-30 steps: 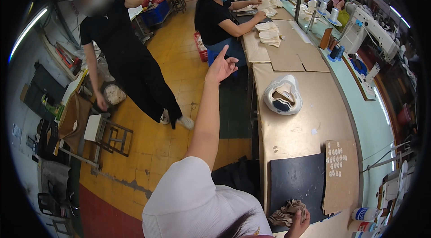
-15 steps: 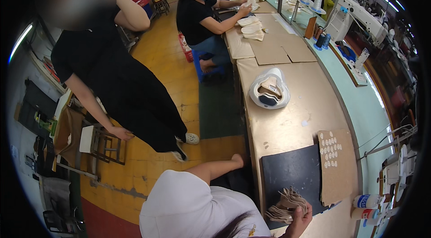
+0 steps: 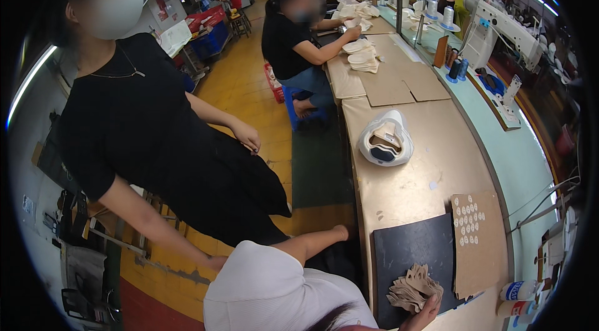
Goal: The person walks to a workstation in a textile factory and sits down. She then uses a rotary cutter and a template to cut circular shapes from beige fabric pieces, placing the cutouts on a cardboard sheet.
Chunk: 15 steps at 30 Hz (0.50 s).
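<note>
My right hand (image 3: pixel 424 313) comes in at the lower edge. Its fingers are closed on a fanned bundle of beige fabric pieces (image 3: pixel 413 287). The bundle is over the lower part of a black mat (image 3: pixel 409 243) on the table; whether it rests on the mat I cannot tell. Right of the mat lies a brown cardboard sheet (image 3: pixel 480 262) bearing rows of small pale oval pieces (image 3: pixel 468 222). Farther along the table stands a white shoe upper (image 3: pixel 387 137), its opening facing me. My left hand is out of sight.
A person in black (image 3: pixel 168 137) stands close on my left, one hand near my lap. Another seated person (image 3: pixel 296 50) handles pale pieces farther up the table (image 3: pixel 412 181). Sewing machines (image 3: pixel 499 38) and thread cones line the right side; bottles (image 3: pixel 518 290) stand at lower right.
The standing person has lowered a raised hand and leaned nearer to me. My view has shifted, so the table appears lower and farther right. My right hand keeps its hold on the fabric pieces.
</note>
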Each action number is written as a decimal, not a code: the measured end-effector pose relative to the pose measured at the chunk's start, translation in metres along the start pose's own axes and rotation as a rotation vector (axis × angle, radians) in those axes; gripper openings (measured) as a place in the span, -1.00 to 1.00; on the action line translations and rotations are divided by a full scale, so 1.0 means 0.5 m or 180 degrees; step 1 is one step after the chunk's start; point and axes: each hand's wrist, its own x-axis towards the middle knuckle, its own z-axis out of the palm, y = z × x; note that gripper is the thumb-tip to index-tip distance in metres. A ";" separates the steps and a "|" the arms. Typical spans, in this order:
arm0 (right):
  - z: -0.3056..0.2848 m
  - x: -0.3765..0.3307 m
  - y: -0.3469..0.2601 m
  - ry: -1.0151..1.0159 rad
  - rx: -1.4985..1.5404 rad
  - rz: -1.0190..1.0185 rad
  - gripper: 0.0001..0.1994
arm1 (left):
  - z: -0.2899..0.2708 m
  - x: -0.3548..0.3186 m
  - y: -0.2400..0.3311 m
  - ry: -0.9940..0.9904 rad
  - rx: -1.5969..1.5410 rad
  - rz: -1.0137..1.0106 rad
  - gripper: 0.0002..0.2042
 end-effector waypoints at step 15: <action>-0.019 0.011 -0.002 0.0300 -0.0883 -0.0417 -0.62 | -0.092 -0.024 0.045 -0.0134 0.0147 0.0682 -0.64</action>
